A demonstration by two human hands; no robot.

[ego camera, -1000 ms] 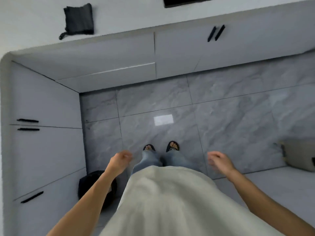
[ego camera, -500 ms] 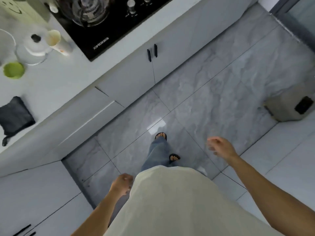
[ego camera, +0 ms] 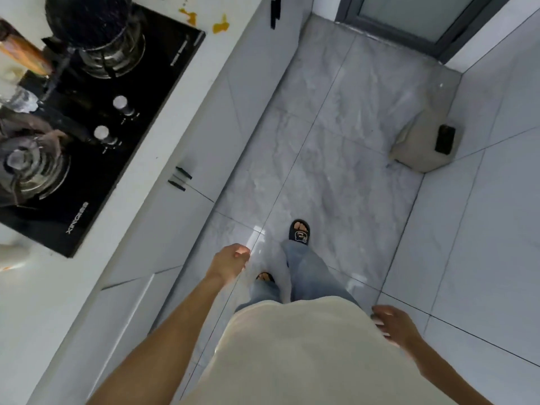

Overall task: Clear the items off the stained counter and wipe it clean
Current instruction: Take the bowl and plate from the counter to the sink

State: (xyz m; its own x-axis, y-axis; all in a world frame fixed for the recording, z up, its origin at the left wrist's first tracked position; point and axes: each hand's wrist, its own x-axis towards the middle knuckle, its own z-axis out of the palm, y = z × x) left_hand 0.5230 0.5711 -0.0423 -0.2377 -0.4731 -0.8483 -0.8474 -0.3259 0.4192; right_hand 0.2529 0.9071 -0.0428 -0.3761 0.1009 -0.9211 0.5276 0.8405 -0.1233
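The white counter (ego camera: 163,118) runs along the left, with yellow-orange stains (ego camera: 219,24) near its far end. A black gas hob (ego camera: 96,133) is set into it, carrying a dark pot (ego camera: 87,19) and a glass-lidded pot (ego camera: 26,162). My left hand (ego camera: 229,263) hangs over the floor beside the cabinets, fingers loosely curled, holding nothing. My right hand (ego camera: 393,324) hangs at my right side, fingers relaxed and empty. The dark cloth seen earlier is out of view.
Grey cabinet fronts with black handles (ego camera: 179,178) line the left under the counter. A beige bin with a black slot (ego camera: 423,144) stands on the tiled floor at the right. A glass door (ego camera: 415,16) closes the far end. My feet in black sandals (ego camera: 299,232) stand mid-floor.
My view has swung right along the counter: the cloth, cup and green bowl left the frame, and the stains came in. Both hands stayed empty and swung as I walked.
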